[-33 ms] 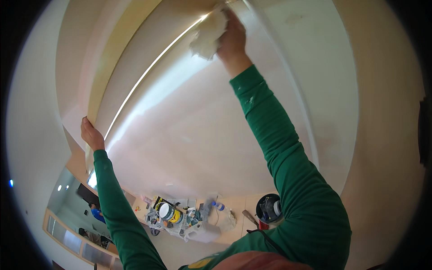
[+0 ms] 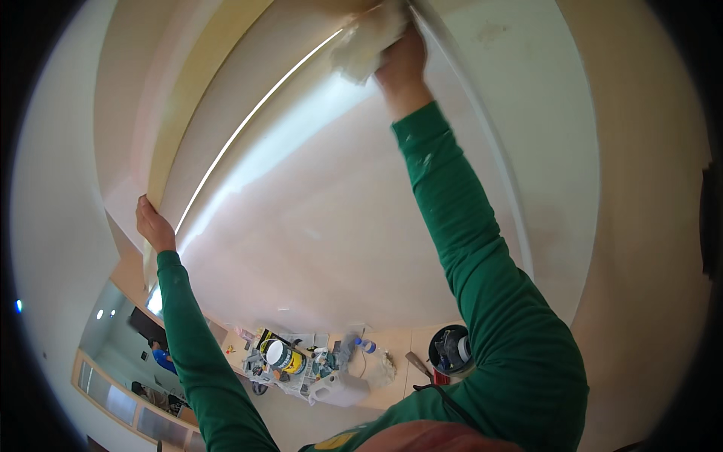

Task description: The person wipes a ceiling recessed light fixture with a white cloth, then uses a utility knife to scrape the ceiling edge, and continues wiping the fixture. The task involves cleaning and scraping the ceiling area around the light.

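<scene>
My right hand (image 2: 404,64) is raised at the top, its fingers closed on a crumpled off-white rag (image 2: 367,49) that is smeared by motion. The rag is against the upper part of a smooth pale wall panel (image 2: 316,196), close to the end of a bright light strip (image 2: 256,109). Far to the left, my left hand (image 2: 156,226) grips the edge of a cream-coloured trim board (image 2: 169,128). Some of its fingers are hidden behind that edge. Green sleeves cover both my arms.
Below the panel, a pale counter (image 2: 395,343) carries a paint bucket (image 2: 285,356), a white jug (image 2: 339,388), a blue-capped bottle (image 2: 365,345) and several tools. A black bucket (image 2: 444,350) stands by my right elbow. At lower left, a person in blue (image 2: 162,358) is beyond a glazed partition (image 2: 117,399).
My right hand and the rag have shifted up and to the right along the panel. My left hand has stayed on the trim board.
</scene>
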Demonstrator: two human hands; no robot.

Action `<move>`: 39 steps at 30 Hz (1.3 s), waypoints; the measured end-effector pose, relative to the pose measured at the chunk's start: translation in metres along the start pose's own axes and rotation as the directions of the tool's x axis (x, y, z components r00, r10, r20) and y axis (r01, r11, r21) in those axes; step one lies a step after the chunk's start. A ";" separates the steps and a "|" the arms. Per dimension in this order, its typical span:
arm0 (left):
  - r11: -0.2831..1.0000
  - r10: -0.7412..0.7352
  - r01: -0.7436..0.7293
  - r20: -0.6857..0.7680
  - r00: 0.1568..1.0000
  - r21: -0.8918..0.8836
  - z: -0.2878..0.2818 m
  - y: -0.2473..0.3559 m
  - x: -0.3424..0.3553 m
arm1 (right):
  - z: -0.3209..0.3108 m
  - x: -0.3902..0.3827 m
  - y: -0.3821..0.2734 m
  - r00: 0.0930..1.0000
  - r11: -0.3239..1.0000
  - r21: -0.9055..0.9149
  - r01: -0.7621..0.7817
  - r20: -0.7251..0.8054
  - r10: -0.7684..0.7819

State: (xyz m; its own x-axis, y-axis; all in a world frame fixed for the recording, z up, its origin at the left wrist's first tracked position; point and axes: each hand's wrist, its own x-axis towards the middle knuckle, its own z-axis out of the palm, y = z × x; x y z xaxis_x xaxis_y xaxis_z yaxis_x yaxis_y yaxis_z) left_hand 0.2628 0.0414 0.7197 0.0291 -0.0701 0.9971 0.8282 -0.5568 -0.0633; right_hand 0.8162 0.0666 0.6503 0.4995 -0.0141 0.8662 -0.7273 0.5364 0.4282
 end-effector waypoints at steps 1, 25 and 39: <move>0.999 -0.009 0.008 0.022 1.000 0.050 -0.007 -0.002 -0.005 | 0.016 -0.007 0.007 0.983 0.998 -0.054 0.028 -0.180 -0.037; 1.000 -0.013 0.013 -0.016 1.000 0.013 0.004 -0.002 0.006 | -0.033 0.015 -0.017 0.983 0.989 0.039 -0.144 0.119 0.139; 1.000 0.005 -0.004 -0.055 0.998 0.030 0.002 0.002 -0.005 | 0.029 -0.027 0.012 0.942 0.977 -0.078 -0.199 -0.291 0.168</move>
State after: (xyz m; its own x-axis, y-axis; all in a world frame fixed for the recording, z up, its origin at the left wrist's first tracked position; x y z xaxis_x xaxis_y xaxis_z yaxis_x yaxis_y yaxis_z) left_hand 0.2656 0.0425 0.7148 0.0027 -0.1183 0.9930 0.8443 -0.5318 -0.0656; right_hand 0.7806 0.0488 0.6394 0.4850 0.3229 0.8127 -0.7732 0.5925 0.2260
